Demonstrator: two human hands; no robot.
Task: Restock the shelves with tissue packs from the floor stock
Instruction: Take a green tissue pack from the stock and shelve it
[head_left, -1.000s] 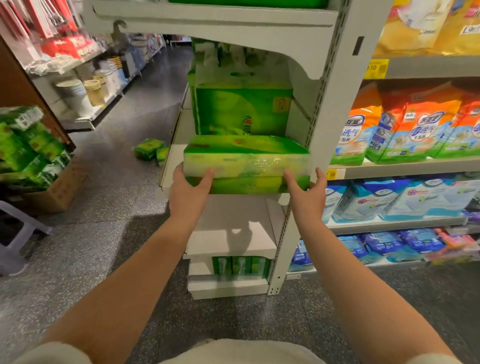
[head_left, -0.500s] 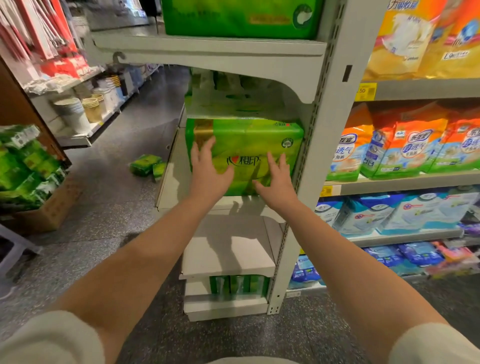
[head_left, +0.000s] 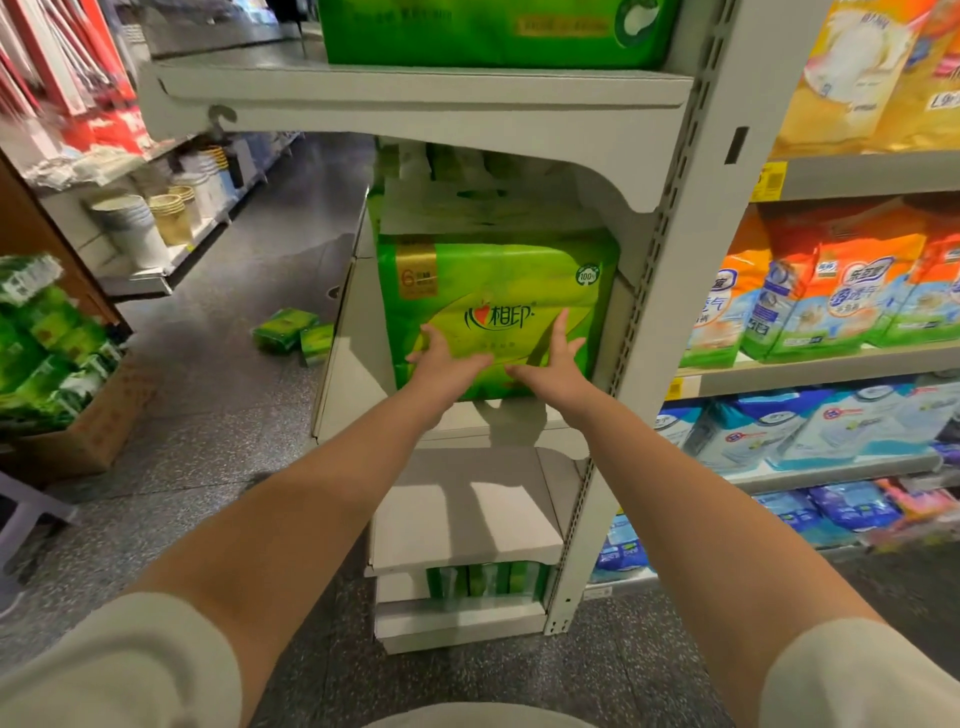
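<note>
Pushed deeper since a moment ago, the green plastic-wrapped tissue pack (head_left: 493, 312) is now stood upright on the grey metal end shelf (head_left: 498, 415). It is pressed on its lower front by the left hand (head_left: 447, 361) and right hand (head_left: 553, 364), fingers spread straight, nothing gripped. More small green tissue packs (head_left: 291, 335) are seen on the speckled floor (head_left: 234, 405) behind.

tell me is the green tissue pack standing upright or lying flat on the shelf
Upright: the tissue pack stands on edge, printed face outward, both hands pressing it.
</note>
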